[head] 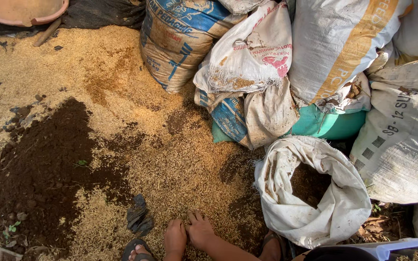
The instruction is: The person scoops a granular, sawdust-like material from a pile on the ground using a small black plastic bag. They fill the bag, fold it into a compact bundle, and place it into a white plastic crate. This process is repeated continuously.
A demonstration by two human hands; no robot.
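Your left hand (175, 238) and right hand (200, 228) lie flat, fingers spread, holding nothing, on the rice husks (170, 164). The open white sack (315, 193) stands to the right, nearer your right hand.

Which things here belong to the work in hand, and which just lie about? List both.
In hand: left hand and right hand pressed on the husk layer; dark soil heap; open white sack with soil inside.

Lying about: filled sacks; pink basin; black scrap; stick.
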